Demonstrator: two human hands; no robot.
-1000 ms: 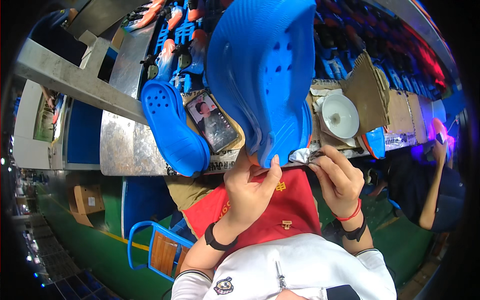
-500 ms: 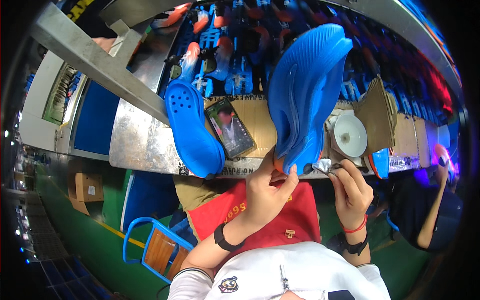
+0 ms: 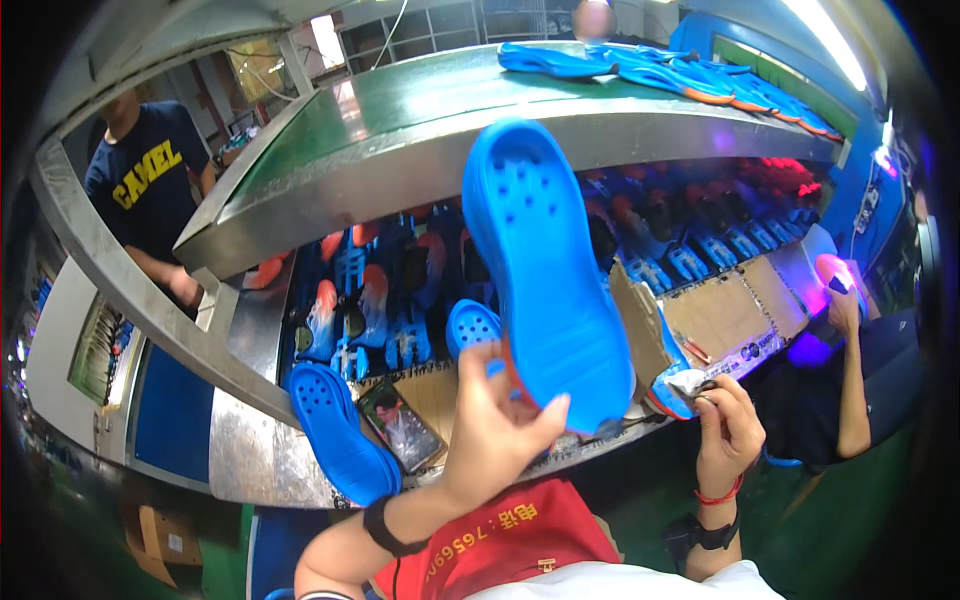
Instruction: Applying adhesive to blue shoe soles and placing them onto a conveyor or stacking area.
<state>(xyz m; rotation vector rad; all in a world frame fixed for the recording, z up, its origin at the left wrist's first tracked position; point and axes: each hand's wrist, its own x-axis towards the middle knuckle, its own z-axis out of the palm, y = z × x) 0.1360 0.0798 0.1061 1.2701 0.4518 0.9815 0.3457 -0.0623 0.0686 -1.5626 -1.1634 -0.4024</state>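
Left hand [image 3: 497,425] grips the heel end of a blue foam clog [image 3: 545,270], thumb on the near side and fingers closed behind it; the clog is raised sole-side toward the camera, toe pointing up and slightly left, above the metal workbench [image 3: 240,455]. Right hand [image 3: 728,430], to the right of the clog's heel and just beside it, is pinched shut on a small white cloth-like piece [image 3: 686,382] together with a thin dark tool whose kind cannot be told. The 2 hands are apart, each clamped on its own item.

Left of the raised clog, a second blue clog [image 3: 335,435] lies sole-up on the workbench, with a phone [image 3: 400,425] beside it, screen lit. Behind the raised clog, a lower shelf holds rows of blue and orange shoe parts [image 3: 380,300]; above it runs a green conveyor belt [image 3: 420,95] carrying flat blue soles [image 3: 640,70]. Right of the clog stands a folded cardboard sheet [image 3: 720,320]. Another person in a dark shirt [image 3: 150,190] stands far left of the clog; a second seated person [image 3: 870,370] is far right.
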